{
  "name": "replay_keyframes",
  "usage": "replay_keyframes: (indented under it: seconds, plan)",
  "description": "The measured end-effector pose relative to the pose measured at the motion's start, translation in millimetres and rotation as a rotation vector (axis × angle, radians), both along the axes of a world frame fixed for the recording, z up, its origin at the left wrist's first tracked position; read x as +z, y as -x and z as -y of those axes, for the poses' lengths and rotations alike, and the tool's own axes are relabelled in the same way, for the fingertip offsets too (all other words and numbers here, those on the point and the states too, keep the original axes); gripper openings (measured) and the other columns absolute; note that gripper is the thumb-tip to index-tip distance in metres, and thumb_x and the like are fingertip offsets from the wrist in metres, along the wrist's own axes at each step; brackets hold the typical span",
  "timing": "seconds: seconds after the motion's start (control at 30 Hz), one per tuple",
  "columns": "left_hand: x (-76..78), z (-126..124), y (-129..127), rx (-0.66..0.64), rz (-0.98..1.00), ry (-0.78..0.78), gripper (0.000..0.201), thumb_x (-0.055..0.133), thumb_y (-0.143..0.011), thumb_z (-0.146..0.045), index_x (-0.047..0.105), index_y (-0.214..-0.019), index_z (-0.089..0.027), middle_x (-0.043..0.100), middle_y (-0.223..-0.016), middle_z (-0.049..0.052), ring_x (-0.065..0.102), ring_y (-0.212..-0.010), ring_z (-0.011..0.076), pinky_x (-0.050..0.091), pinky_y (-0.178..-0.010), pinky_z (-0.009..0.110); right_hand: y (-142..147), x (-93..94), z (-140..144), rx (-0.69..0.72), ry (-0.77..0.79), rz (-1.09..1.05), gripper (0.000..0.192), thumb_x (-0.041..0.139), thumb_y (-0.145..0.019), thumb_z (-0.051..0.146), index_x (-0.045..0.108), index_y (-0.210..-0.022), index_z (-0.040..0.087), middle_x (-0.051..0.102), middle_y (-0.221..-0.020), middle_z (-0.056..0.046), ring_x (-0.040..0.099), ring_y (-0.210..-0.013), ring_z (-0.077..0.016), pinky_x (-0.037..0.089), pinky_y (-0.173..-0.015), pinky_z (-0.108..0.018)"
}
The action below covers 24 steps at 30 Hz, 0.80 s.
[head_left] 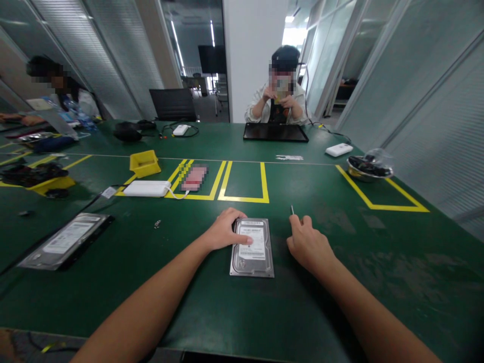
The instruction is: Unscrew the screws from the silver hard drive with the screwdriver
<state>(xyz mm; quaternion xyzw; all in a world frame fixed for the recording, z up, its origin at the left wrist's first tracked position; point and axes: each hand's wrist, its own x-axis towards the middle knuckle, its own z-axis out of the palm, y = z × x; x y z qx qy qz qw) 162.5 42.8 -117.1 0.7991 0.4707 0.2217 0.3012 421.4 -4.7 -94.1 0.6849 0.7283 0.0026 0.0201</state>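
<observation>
A silver hard drive lies flat on the green table, its white label facing up. My left hand grips its left edge, with the thumb across the label. To the right of the drive, apart from it, my right hand is closed around a screwdriver; only the thin metal shaft shows, pointing away from me, and the handle is hidden in the fist. Several small screws sit in a little pile left of my left hand. A second hard drive rests farther left.
Beyond my hands are a white power bank with a cable, a pink phone and a yellow bin. A metal bowl of dark parts stands at right. Across the table, a person sits behind a black panel.
</observation>
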Motion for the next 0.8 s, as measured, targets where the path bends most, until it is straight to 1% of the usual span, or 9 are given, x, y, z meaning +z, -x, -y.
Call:
replay_keyframes:
  seconds: [0.17,0.37,0.57,0.67,0.73,0.8]
  plan:
    - [0.3,0.4,1.1,-0.005,0.012,-0.004,0.065,0.083,-0.062,-0.055,0.064,-0.112,-0.018,0.058,-0.109,0.008,0.055,-0.105,0.0282,0.045,-0.094,0.041,-4.7,1.1,-1.4,-0.009,0.003,0.023,0.027,0.038,-0.092,0.023,0.045,-0.118,0.017,0.053,-0.104,-0.012,0.070,-0.076,-0.0311,0.052,-0.059,-0.040]
    - [1.2,0.0,0.5,-0.002,0.002,0.002,0.065,0.083,-0.063,-0.055,0.064,-0.113,-0.018,0.057,-0.110,0.008,0.055,-0.106,0.0286,0.044,-0.095,0.043,-12.4,4.0,-6.7,-0.049,0.049,-0.005,0.028,0.036,-0.096,0.028,0.045,-0.119,0.016,0.062,-0.100,-0.012,0.070,-0.085,-0.0346,0.054,-0.067,-0.046]
    - [0.8,0.1,-0.1,0.001,-0.001,0.000,0.066,0.083,-0.062,-0.055,0.064,-0.113,-0.018,0.057,-0.111,0.009,0.055,-0.106,0.0290,0.044,-0.096,0.043,-16.2,2.3,-9.6,-0.076,0.032,-0.025,0.026,0.037,-0.096,0.028,0.047,-0.116,0.016,0.065,-0.096,-0.012,0.071,-0.082,-0.0341,0.053,-0.067,-0.045]
    - [0.0,0.1,0.4,-0.002,0.004,-0.009,0.065,0.083,-0.062,-0.056,0.064,-0.112,-0.018,0.058,-0.110,0.009,0.055,-0.106,0.0287,0.044,-0.096,0.043,-17.2,3.0,-7.4,-0.071,-0.021,0.012,0.027,0.040,-0.097,0.033,0.049,-0.116,0.017,0.064,-0.096,-0.012,0.070,-0.077,-0.0321,0.052,-0.062,-0.042]
    - [-0.2,0.1,0.8,-0.006,0.006,-0.011,0.065,0.083,-0.062,-0.055,0.064,-0.112,-0.018,0.058,-0.110,0.009,0.055,-0.106,0.0286,0.044,-0.096,0.042,-17.7,4.5,-5.0,-0.047,-0.106,0.048,0.029,0.044,-0.097,0.039,0.053,-0.113,0.017,0.063,-0.097,-0.013,0.068,-0.080,-0.0320,0.051,-0.060,-0.039]
    - [0.0,0.0,0.8,-0.010,0.003,-0.008,0.065,0.082,-0.062,-0.056,0.064,-0.112,-0.018,0.057,-0.110,0.009,0.055,-0.106,0.0286,0.044,-0.096,0.042,-17.5,5.9,-2.7,0.013,-0.217,0.069,0.031,0.047,-0.096,0.043,0.058,-0.106,0.016,0.063,-0.096,-0.014,0.065,-0.087,-0.0327,0.052,-0.063,-0.040]
